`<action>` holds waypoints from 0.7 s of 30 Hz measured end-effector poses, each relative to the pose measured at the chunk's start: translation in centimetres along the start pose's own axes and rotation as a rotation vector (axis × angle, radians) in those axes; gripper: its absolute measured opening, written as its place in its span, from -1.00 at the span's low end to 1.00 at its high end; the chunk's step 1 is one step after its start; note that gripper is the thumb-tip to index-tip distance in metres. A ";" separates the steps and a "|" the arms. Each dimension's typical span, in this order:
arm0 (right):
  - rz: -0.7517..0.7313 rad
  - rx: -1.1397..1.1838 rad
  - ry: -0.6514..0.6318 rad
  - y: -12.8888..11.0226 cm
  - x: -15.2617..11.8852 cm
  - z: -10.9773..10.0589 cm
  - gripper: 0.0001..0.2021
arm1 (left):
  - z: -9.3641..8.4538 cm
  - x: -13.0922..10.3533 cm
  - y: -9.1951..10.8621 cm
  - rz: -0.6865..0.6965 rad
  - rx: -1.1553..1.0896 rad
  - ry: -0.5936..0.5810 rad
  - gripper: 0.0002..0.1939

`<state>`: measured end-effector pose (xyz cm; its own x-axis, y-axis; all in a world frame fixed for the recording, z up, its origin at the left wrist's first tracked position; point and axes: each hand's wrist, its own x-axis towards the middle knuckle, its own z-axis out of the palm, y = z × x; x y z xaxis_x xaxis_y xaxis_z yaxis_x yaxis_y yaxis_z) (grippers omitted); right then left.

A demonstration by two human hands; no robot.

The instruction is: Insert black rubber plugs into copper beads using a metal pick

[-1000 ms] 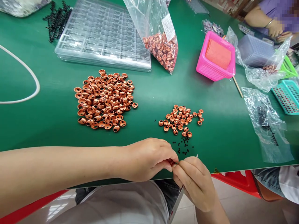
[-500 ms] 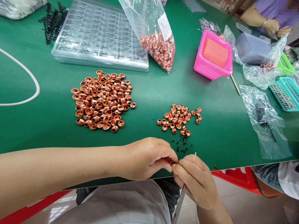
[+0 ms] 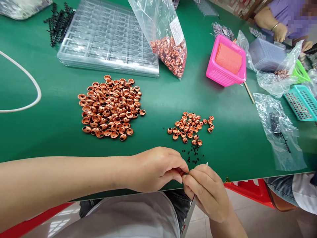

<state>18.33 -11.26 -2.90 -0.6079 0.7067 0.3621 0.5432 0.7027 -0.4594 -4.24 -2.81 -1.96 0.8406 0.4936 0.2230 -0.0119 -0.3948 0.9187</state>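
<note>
From my end, the copper piece (image 3: pixel 182 173) is near the table's (image 3: pixel 235 142) edge, mostly hidden by the fingertips of the left hand (image 3: pixel 159 169), pinched nearly closed on it. Just beside it I have the right hand (image 3: pixel 208 193) curled tight round a thin metal tool (image 3: pixel 189 215), its middle hidden, its lower end cut off.

Between the large copper pile (image 3: pixel 111 107) and the small copper pile (image 3: pixel 189 126), my left hand (image 3: pixel 160 170) could pass over bare tabletop (image 3: pixel 156 107) (one black speck (image 3: pixel 163 128) aside) until the clear trays (image 3: pixel 107 43) and the bag of copper pieces (image 3: pixel 170 54) block me.
</note>
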 end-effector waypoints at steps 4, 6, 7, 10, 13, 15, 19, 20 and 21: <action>-0.001 -0.006 -0.002 0.2 0.0 0.1 -0.79 | 0.1 0.0 0.0 0.008 0.000 0.020 -0.86; -0.004 -0.005 -0.007 0.3 -0.1 0.2 -0.80 | 0.0 0.0 0.0 0.009 0.004 0.025 -0.86; -0.005 -0.006 -0.007 0.3 -0.1 0.2 -0.81 | 0.0 0.0 0.0 0.010 0.005 0.024 -0.86; -0.002 -0.010 -0.004 0.3 0.1 0.2 -0.83 | -0.1 0.0 -0.1 0.015 0.014 0.021 -0.86; 0.010 -0.014 -0.009 0.3 0.6 0.3 -0.84 | -0.1 0.1 -0.3 0.003 0.017 0.015 -0.86; 0.027 -0.024 -0.001 0.2 0.8 0.6 -0.85 | -0.2 0.2 -0.5 -0.030 0.009 0.010 -0.87; 0.057 0.005 0.112 0.0 0.8 1.1 -0.81 | -0.5 0.5 -0.6 -0.142 -0.064 0.008 -0.91; 0.067 0.020 0.175 -0.1 0.8 1.1 -0.78 | -0.6 0.5 -0.5 -0.170 -0.091 0.008 -0.91; 0.086 0.031 0.250 -0.3 0.8 1.2 -0.76 | -0.8 0.6 -0.4 -0.198 -0.120 0.006 -0.92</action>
<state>17.05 -11.00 -3.44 -0.3965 0.7648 0.5078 0.5665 0.6391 -0.5203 -4.14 -1.74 -1.97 0.8296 0.5571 0.0361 0.0886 -0.1953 0.9767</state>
